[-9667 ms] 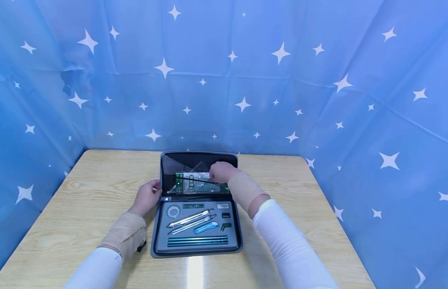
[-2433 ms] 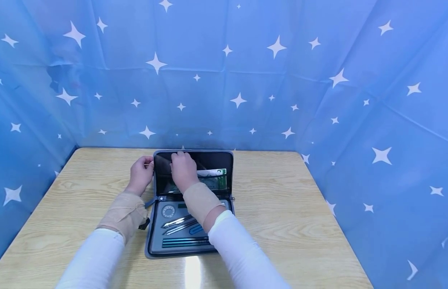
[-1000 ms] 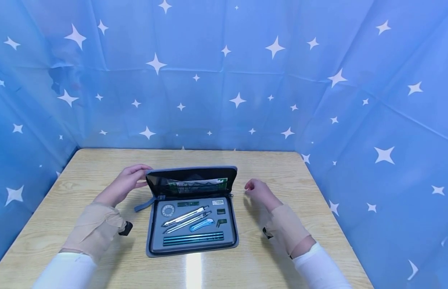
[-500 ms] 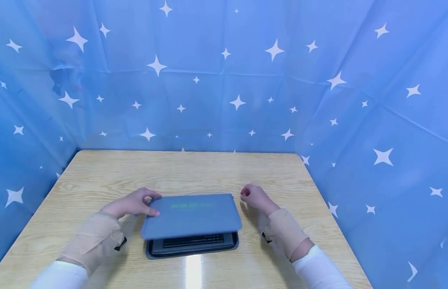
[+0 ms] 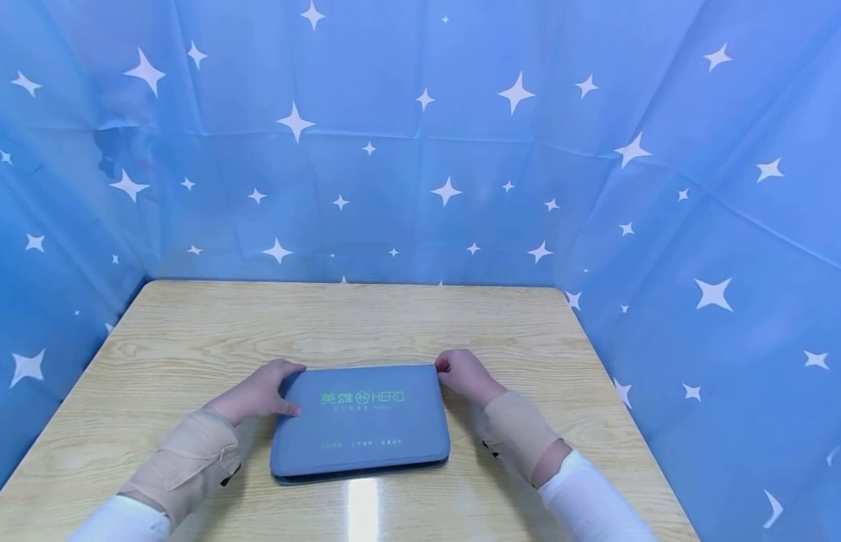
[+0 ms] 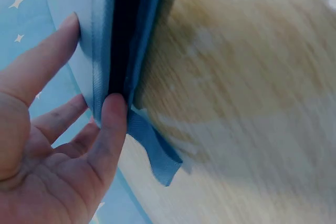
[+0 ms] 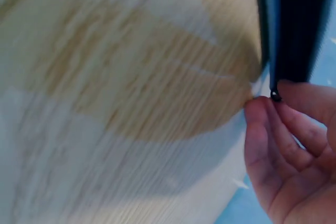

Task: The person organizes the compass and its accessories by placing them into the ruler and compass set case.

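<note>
A flat blue-grey zip case (image 5: 362, 421) with green HERO lettering lies on the table, its lid folded down. A dark gap runs along its side between lid and base in both wrist views. My left hand (image 5: 264, 388) holds the back left corner, thumb on the lid and a fingertip at the gap. Beside that fingertip a blue fabric strap (image 6: 155, 148) sticks out. At the back right corner my right hand (image 5: 467, 376) pinches the small dark zipper pull (image 7: 275, 95) between thumb and fingers. The case's contents are hidden under the lid.
The light wooden table (image 5: 352, 324) spreads around the case on all sides. A blue curtain (image 5: 393, 150) with white stars hangs behind it and along both sides. A bright light reflection lies on the table just in front of the case.
Earlier the right hand worked in the lid pocket, then withdrew to the right. The left hand has swung the lid down over the tools, and the right hand has moved onto the zipper pull.
</note>
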{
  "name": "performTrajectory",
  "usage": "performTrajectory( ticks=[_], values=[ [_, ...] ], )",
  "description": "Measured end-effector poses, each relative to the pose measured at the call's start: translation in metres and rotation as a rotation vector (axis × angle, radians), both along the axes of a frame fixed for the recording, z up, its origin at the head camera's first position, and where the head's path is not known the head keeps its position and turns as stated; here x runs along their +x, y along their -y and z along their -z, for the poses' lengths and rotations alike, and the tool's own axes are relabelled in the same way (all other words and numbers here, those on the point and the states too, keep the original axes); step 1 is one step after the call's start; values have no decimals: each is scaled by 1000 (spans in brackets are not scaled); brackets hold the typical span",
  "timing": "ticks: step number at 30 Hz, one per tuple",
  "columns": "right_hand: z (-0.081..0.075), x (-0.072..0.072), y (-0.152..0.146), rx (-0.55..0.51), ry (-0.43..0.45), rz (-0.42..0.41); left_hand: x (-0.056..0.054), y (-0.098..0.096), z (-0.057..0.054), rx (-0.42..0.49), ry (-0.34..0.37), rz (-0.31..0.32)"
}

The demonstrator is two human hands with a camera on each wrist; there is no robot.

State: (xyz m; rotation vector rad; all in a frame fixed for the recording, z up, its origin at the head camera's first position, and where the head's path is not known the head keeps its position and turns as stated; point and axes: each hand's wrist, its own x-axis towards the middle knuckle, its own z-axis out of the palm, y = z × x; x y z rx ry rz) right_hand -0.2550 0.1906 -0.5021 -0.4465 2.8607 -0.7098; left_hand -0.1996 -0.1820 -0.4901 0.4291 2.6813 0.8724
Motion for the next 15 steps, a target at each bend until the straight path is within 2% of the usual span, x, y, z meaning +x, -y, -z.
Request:
performTrajectory(
  ticks=[4, 7, 12, 15],
  values=[
    [4, -3, 3, 90, -69, -10, -2, 0, 4, 3, -33, 1],
    [7, -9, 5, 133, -131, -18, -4, 0, 8, 23, -42, -20],
    [10, -26, 11, 230, -265, -13, -9, -2, 11, 57, -31, -63],
    [13, -36, 15, 297, -289, -13, -12, -3, 11, 48, -36, -78]
  ],
)
